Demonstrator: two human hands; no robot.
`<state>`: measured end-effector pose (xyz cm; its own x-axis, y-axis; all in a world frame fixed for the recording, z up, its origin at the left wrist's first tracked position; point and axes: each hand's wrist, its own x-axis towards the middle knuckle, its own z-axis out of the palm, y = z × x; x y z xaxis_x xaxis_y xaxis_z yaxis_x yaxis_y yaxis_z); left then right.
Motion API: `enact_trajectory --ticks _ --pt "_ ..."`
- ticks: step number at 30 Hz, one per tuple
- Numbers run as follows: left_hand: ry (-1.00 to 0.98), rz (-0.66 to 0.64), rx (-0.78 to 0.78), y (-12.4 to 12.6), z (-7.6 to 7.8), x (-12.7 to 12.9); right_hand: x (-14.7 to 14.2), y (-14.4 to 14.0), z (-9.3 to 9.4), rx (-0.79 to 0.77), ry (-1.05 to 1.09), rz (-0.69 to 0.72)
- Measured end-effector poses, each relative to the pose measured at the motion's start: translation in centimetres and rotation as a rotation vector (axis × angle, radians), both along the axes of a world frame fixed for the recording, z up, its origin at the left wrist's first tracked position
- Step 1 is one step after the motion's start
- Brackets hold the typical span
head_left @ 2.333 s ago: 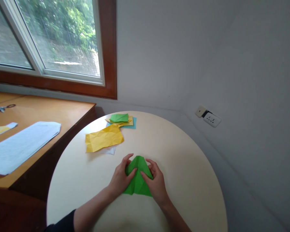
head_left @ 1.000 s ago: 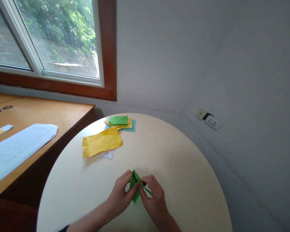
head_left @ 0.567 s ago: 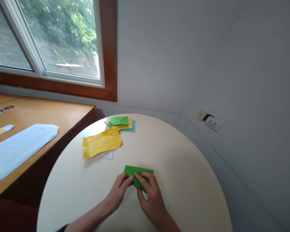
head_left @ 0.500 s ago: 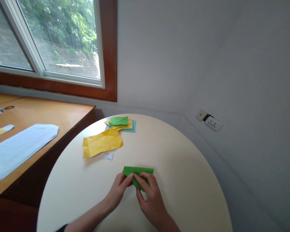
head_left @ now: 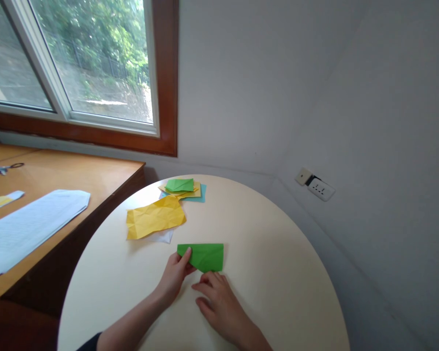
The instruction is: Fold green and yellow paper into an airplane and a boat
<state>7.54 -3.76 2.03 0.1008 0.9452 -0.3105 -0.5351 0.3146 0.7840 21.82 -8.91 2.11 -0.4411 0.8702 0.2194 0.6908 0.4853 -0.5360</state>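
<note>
A folded sheet of green paper (head_left: pixel 207 256) is held just above or on the round table's near half; I cannot tell which. My left hand (head_left: pixel 175 273) pinches its left end, thumb on top and fingers underneath. Just below the paper's lower right edge is my right hand (head_left: pixel 214 297). Its thumb and fingers are apart, with nothing visible between them, and its fingertips come close to or touch the edge.
On the cream round table (head_left: pixel 274 273), creased yellow paper (head_left: pixel 155 218) lies over a white piece. Behind it is a stack topped by folded green paper (head_left: pixel 179 185). A wooden desk (head_left: pixel 106 170) at left carries white sheets (head_left: pixel 36 229) and scissors (head_left: pixel 3 169).
The green paper has shifted slightly left and away from me, and more of its face shows. My right hand has come off it and drawn back toward me; my left keeps its pinch.
</note>
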Motion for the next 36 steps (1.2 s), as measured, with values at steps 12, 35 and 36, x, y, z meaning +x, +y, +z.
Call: enact_trajectory --ticks 12,35,36 --pt "-0.139 0.001 -0.023 1.0 0.2 -0.6 0.2 0.6 -1.2 -0.097 0.288 -0.079" --pt "-0.111 -0.057 0.094 0.2 -0.3 -0.3 1.8 3.4 -3.1 -0.483 1.297 -0.398" --pt "-0.105 -0.055 0.093 0.3 -0.4 -0.3 1.9 3.5 -3.2 -0.488 1.319 -0.408"
